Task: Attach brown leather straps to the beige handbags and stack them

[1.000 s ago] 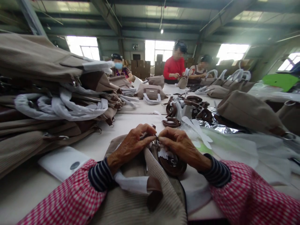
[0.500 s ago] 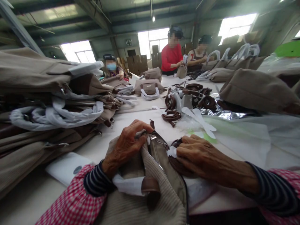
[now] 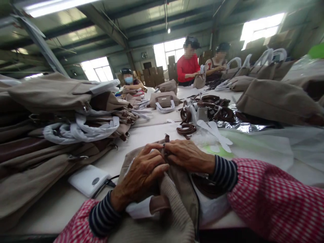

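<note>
On the worktop (image 3: 149, 129) in front of the person, a ribbed beige bag (image 3: 181, 216) lies unzipped. The left hand (image 3: 142, 173) half-curls over its far end, and the right hand (image 3: 190, 156) bunches its fingers alongside; what either pinches is hidden. A coiled brown strap (image 3: 208, 187) lies just right of the bag.

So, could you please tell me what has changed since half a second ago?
The right hand let go of the coiled brown strap and moved left and forward to the far end of the bag. The left hand stayed at the bag.
</note>
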Tool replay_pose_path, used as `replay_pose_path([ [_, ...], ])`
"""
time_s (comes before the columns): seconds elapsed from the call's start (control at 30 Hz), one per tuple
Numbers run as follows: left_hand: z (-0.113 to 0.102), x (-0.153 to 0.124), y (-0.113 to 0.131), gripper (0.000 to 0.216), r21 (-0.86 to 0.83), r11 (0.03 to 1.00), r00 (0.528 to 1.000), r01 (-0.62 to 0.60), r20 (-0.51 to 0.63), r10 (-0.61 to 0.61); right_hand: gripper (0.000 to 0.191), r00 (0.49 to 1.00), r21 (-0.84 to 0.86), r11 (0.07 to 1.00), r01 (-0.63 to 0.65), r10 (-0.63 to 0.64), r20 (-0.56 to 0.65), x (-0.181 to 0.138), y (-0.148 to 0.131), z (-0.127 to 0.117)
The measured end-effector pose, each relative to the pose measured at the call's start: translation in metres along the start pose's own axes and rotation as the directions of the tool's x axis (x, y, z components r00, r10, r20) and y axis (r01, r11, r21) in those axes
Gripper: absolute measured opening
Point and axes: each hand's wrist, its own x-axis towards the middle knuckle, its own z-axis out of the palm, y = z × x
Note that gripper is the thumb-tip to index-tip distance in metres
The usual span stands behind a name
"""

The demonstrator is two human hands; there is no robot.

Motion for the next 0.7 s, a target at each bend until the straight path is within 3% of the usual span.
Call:
replay_pose_path([
  [0.1,0.004,-0.007,-0.007,0.032,0.011,0.997,0.991,0.070,-0.114,-0.069,0.012,0.997,0.080,0.994,-0.072,0.074,-0.021,0.008,0.002,0.017],
  [0.27,0.006,-0.004,-0.009,0.034,0.044,0.994,0.992,0.098,-0.083,-0.095,0.013,0.993,0.310,0.947,-0.089,0.109,-0.046,0.005,0.010,0.024],
  [0.43,0.008,-0.001,-0.013,0.037,0.040,0.993,0.992,0.115,-0.063,-0.112,0.007,0.994,0.203,0.977,-0.061,0.078,-0.079,0.008,0.011,0.031],
  [0.6,0.007,-0.004,-0.015,0.038,0.065,0.989,0.987,0.135,-0.096,-0.128,0.008,0.990,0.293,0.956,-0.010,0.051,-0.130,0.007,0.012,0.030],
  [0.7,0.007,-0.004,-0.015,0.038,0.054,0.987,0.983,0.150,-0.110,-0.143,0.012,0.995,0.300,0.952,0.055,-0.029,-0.091,0.001,0.008,0.020],
])
